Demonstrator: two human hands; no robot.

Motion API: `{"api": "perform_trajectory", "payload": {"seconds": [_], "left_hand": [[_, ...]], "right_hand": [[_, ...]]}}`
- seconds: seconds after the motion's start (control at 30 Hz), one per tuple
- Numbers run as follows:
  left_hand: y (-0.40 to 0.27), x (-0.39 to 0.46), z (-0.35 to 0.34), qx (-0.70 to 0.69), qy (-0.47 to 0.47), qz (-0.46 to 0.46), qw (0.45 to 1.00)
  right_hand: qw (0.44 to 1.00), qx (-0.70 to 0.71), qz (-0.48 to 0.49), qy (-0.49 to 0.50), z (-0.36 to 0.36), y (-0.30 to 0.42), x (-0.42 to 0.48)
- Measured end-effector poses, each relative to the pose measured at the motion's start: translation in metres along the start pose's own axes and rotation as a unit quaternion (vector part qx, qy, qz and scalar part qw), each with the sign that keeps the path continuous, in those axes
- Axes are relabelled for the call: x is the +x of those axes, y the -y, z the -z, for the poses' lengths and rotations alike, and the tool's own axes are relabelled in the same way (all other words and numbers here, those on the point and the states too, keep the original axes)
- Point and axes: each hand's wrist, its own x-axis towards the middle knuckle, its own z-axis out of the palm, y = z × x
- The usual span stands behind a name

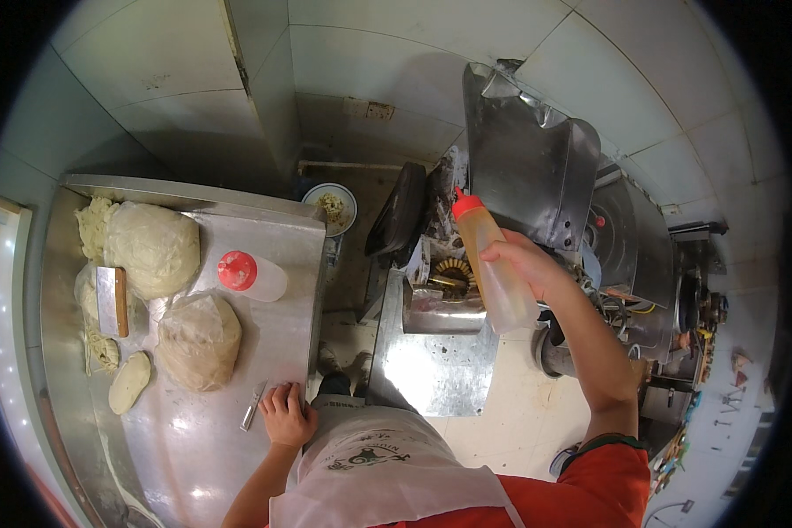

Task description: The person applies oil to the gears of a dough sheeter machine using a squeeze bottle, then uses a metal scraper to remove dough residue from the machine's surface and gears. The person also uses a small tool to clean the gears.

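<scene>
My right hand (525,264) grips a clear squeeze bottle (505,300) with a red nozzle cap and amber liquid inside. The bottle is tilted, its nozzle pointing away from me, above a steel machine (435,379) whose opening shows a ridged, gear-like part (454,272). On the near edge of the steel counter (198,455), my left hand (287,414) rests with nothing in it. Beside its fingers lies a small metal-handled tool (252,409), possibly a utility knife. Whether any liquid leaves the nozzle cannot be made out.
Plastic-covered dough (152,247), a second bagged lump (199,340), a bare dough piece (131,383), a wooden-handled dough scraper (112,301) and another red-capped bottle (267,278) occupy the counter. A bowl (330,208) stands beyond the gap. Steel panels (528,158) rise behind the machine.
</scene>
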Motion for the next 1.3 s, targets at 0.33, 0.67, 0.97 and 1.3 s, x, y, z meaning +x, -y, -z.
{"api": "perform_trajectory", "payload": {"seconds": [0.33,0.67,0.97,1.3], "left_hand": [[-0.0002,0.0003,-0.0007,0.002,-0.003,0.002,1.000],[-0.0014,0.0016,0.0020,0.000,0.003,0.002,1.000],[-0.0003,0.0006,0.0012,0.000,0.006,0.003,1.000],[0.0003,0.0004,0.0009,-0.010,0.008,0.003,1.000]], "right_hand": [[1.000,0.000,-0.008,0.001,-0.0021,0.0036,-0.0002],[1.000,-0.008,-0.010,-0.001,-0.0014,0.0041,-0.0004],[1.000,-0.011,-0.010,0.007,0.0005,0.0042,-0.0001],[1.000,-0.007,-0.015,0.002,-0.0002,0.0034,0.0001]]}}
